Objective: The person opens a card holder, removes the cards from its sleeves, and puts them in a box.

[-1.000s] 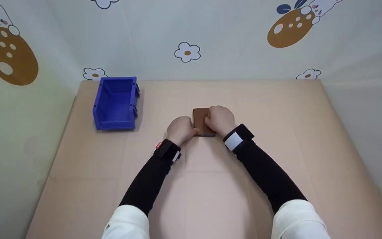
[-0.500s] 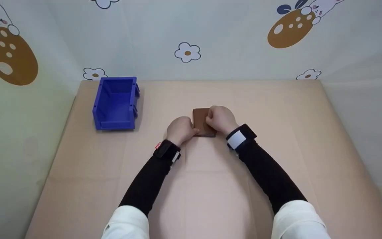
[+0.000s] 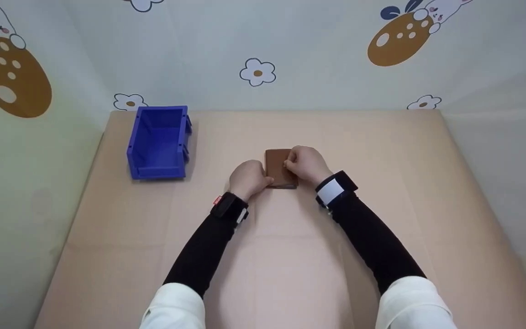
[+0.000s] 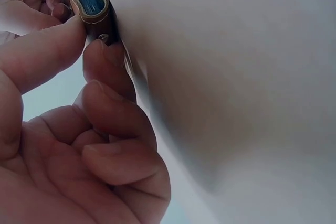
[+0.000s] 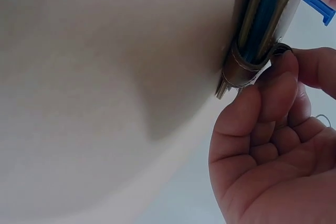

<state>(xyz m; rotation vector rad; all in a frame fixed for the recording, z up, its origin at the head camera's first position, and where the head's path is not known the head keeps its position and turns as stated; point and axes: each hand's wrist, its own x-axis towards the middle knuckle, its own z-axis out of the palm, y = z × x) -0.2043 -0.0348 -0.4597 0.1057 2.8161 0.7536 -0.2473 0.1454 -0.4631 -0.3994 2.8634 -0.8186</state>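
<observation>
A brown leather card holder [image 3: 276,165] lies at the middle of the table. My left hand [image 3: 248,178] pinches its left edge between thumb and index finger. In the left wrist view, blue inner sleeves show between the stitched covers of the card holder [image 4: 95,17], and a small metal snap sits near the fingertip. My right hand [image 3: 307,163] is at the right edge. Seen from the right wrist, its thumb and index finger pinch the end of a short strap [image 5: 240,71] that wraps round the card holder's side. The fingertips hide part of that end.
A blue plastic bin [image 3: 160,151] stands at the back left of the beige table [image 3: 299,265]. Behind and beside the table hang pale curtains [image 3: 308,68] printed with flowers and cartoon rabbits.
My right hand and wrist have shifted slightly to the right, uncovering a bit more of the card holder's cover. The left hand and the card holder have stayed in place.
</observation>
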